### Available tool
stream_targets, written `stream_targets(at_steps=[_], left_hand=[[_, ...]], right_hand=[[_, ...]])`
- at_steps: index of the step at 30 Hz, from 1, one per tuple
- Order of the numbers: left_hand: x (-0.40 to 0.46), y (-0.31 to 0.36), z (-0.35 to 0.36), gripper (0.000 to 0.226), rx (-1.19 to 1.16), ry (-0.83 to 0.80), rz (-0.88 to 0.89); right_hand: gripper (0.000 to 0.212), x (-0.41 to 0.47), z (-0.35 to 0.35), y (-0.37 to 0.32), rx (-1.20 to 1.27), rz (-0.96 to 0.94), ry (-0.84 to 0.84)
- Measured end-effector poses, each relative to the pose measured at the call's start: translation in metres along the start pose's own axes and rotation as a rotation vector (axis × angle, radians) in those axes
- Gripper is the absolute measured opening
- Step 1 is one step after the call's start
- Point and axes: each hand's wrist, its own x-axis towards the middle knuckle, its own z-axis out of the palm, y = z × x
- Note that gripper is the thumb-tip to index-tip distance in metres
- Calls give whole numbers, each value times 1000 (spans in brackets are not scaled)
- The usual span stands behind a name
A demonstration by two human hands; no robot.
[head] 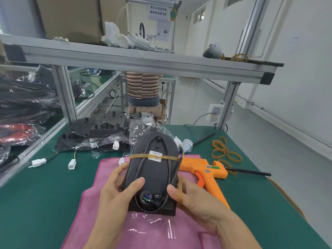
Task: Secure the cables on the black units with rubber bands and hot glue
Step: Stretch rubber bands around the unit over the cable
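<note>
A black oval unit (154,169) is held upright over a pink cloth (143,229). Its black cable (142,169) loops across the face, and a tan rubber band (143,156) crosses the upper part over a white label. My left hand (116,191) grips the unit's left edge, thumb on the face. My right hand (190,196) grips the lower right edge, with a second rubber band (180,186) caught over its thumb and fingers. An orange hot glue gun (206,174) lies on the table just right of the unit.
Several loose rubber bands (224,150) and black glue sticks (249,171) lie on the green table (45,194) at right. More black units in clear bags (95,133) with white connectors (38,161) sit behind. A person in a striped shirt (142,85) stands beyond the aluminium shelf frame (143,60).
</note>
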Motion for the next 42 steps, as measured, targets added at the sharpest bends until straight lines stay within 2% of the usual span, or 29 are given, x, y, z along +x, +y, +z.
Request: stream_targets(at_steps=[3,6,11,14,16,17,19,20,22,26,28,32,36,37,40,42], left_hand=[[4,-2,0,45,-60,40,1],[8,0,-2,50,-111,38,43],[16,5,-6,46,-154,-9,65],[16,8,-6,43,-167,-4,42],[13,11,-4,34,-39,70,74],[10,12,-4,32,156,152,172],[2,15,0,31,579,250,547],[-2,12,6,26,666,194,707],[-9,4,23,19,772,82,840],[-4,0,36,11,993,209,779],[-2,0,34,10,1021,220,770],[-1,-1,27,14,1043,172,799],[-1,-3,13,9,1068,163,720],[0,-3,8,14,1051,185,677],[5,-3,-5,52,935,270,494],[8,0,-12,63,839,278,419]], right_hand=[[47,3,2,-5,-24,14,-50],[39,8,4,-6,40,58,-22],[54,15,9,-6,210,106,-62],[46,20,15,-6,182,115,30],[34,25,21,-5,136,108,168],[26,28,25,-5,132,91,228],[16,32,32,-9,140,41,312],[15,34,35,-11,145,16,335],[16,37,42,-15,166,-35,348],[35,41,57,-14,239,-89,417],[38,44,61,-12,295,-108,468],[22,43,64,-4,346,-83,518],[9,43,60,-3,340,-89,598],[6,43,58,-6,348,-111,623],[27,40,52,-11,256,-152,630],[28,37,48,-12,171,-147,620]])
